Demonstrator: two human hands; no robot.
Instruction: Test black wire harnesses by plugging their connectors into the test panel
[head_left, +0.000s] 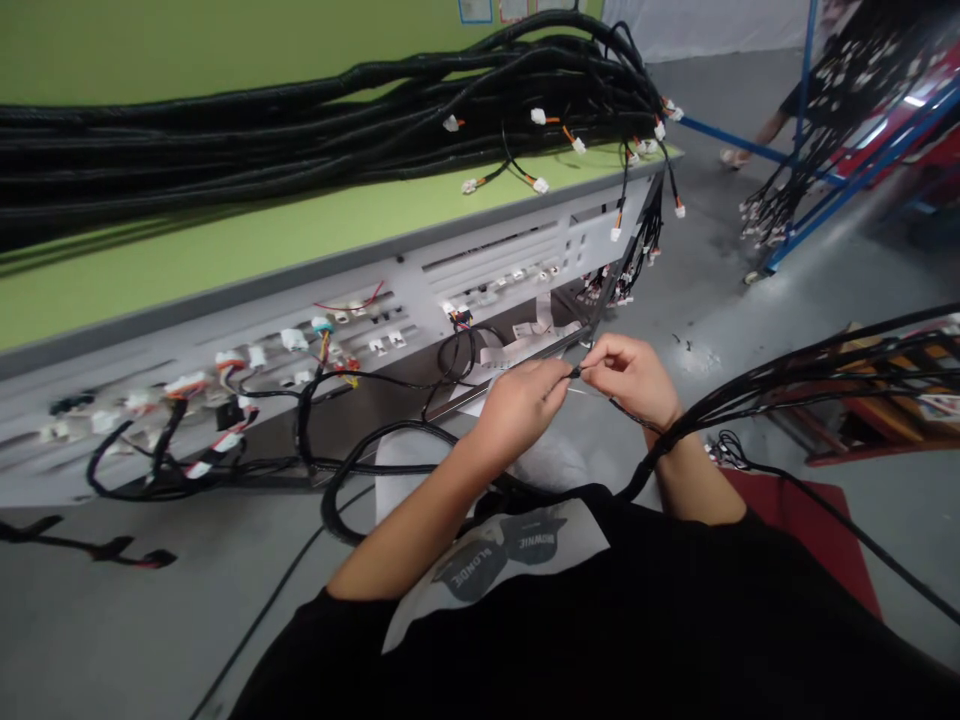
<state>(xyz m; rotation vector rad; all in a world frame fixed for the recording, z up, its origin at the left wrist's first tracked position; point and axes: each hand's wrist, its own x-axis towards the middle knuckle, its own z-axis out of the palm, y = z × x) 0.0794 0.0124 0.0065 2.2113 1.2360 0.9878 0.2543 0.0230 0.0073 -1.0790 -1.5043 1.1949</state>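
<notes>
My left hand (pixel 523 405) and my right hand (pixel 634 378) meet in front of my body, fingertips almost touching. Both pinch a thin black cable (pixel 576 372); its end is too small to make out. A black wire harness (pixel 701 415) passes over my right forearm and runs off to the right in several branches. Its thick loop (pixel 330 505) lies left of my left forearm. Other branches reach the white connector board (pixel 495 270), where coloured wires sit in plugs such as a teal connector (pixel 322 326).
A bundle of black harnesses (pixel 300 130) with white connectors lies on the green bench top (pixel 285 260). At right stand a blue rack (pixel 795 215) hung with harnesses and a wooden rack (pixel 870 415). A person's leg (pixel 766 135) shows behind the blue rack.
</notes>
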